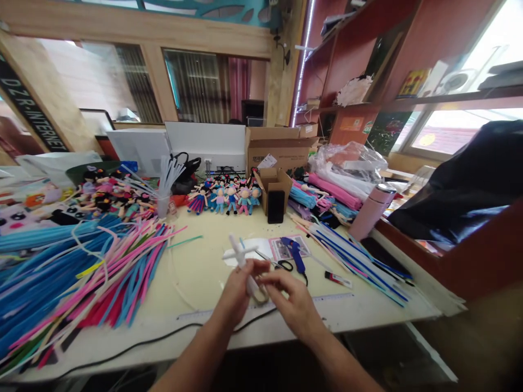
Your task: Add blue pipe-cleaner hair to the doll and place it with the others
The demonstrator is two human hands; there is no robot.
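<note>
My left hand (241, 286) is closed round a pale, cross-shaped pipe-cleaner figure (236, 251). Its upper end and side arms stick out above my fingers, and a looped lower end hangs below them. My right hand (292, 296) is at the figure's lower part, thumb and fingers pinched together; what lies between them is too small to make out. Just beyond my hands are a pair of black-handled scissors (285, 265), a blue glue gun (295, 253), a pink-edged printed card (278, 249) and a white sheet (259, 244).
Bundles of coloured pipe cleaners (134, 261) cover the left side; more pipe cleaners (347, 253) lie right. Small dolls (231, 198) stand behind, near a cardboard box (281, 149) and a black phone (275, 207). A ruler (327, 298) and cable (163, 336) run along the front. A pink flask (371, 212) stands right.
</note>
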